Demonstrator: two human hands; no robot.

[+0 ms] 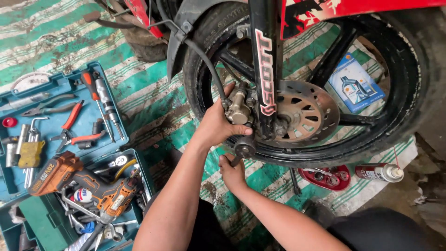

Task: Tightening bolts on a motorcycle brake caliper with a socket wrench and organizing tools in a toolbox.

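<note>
Floor covering: woven plastic mat (153, 100), green and white stripes, soiled with dark grease, spread across most of the ground. Bare ground: rough grey concrete (429, 186) with loose debris, at 4 o'clock beyond the mat's edge. Furniture: none in view. Walls, windows: out of view. Light: soft, even daylight, shadows faint. At 9 o'clock, an open teal tool case (69, 86) lies on the mat.

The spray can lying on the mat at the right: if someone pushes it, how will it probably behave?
The spray can lies on its side, so its round body would probably roll. The woven mat under it looks creased, which may stop it soon. It probably stays stiff.
</note>
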